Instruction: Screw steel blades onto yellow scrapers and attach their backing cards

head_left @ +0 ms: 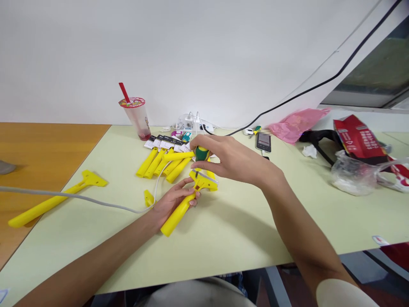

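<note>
My left hand (174, 200) is closed round a yellow scraper (179, 214) near its head, with the handle slanting down to the left. From above, my right hand (223, 157) grips the green and yellow handle of a screwdriver (202, 154). The screwdriver's short shaft points down at the scraper head, where a metal edge shows along one side. Just behind my hands lie several yellow scraper handles (161, 163) beside black and white packets (166, 142). A small yellow piece (148, 198) rests left of my left wrist.
A longer yellow scraper (57, 200) lies at the left across the table joint, under a grey cable (108, 204). A cup with a straw (136, 117), a power strip (187, 123) and a phone (263, 142) stand along the wall. Bags (358, 170) sit at the right.
</note>
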Action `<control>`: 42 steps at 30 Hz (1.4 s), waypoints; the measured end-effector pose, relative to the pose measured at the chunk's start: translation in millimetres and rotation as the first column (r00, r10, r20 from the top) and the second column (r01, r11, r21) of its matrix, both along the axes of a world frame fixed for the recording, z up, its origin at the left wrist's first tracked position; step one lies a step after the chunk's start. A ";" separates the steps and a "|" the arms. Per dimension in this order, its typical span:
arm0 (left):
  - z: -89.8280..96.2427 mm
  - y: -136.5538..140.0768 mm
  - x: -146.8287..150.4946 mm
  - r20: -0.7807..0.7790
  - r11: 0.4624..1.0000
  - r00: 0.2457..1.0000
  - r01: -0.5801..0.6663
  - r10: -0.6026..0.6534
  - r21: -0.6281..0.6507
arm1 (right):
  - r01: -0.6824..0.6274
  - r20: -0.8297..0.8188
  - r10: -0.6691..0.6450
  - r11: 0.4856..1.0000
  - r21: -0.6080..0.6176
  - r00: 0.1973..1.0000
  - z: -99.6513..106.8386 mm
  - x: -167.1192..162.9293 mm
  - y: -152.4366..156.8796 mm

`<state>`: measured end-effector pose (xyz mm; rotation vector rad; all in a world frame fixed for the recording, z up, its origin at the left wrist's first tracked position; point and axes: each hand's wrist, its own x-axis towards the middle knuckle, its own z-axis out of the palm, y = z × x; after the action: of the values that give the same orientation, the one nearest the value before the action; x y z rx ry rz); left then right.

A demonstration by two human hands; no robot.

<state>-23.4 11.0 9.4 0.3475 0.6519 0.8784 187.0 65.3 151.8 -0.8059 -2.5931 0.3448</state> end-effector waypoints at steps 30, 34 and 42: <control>-1.7 0.7 -0.5 0.030 1.000 1.000 -0.008 0.008 0.005 | 0.004 -0.040 -0.006 0.998 -0.055 0.999 -3.4 -2.1 -0.6; -0.4 0.4 0.4 0.015 1.000 1.000 -0.023 0.023 -0.016 | 0.009 -0.013 -0.009 0.999 -0.034 1.000 -3.7 -0.1 -1.0; 3.4 1.0 -1.4 0.003 1.000 1.000 -0.007 0.007 -0.029 | -0.103 -0.061 0.099 0.992 -0.068 0.993 -6.1 1.5 -1.9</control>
<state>-24.8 12.0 12.8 0.3179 0.6629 0.8755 188.5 63.5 145.8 -0.6796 -2.5861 0.4845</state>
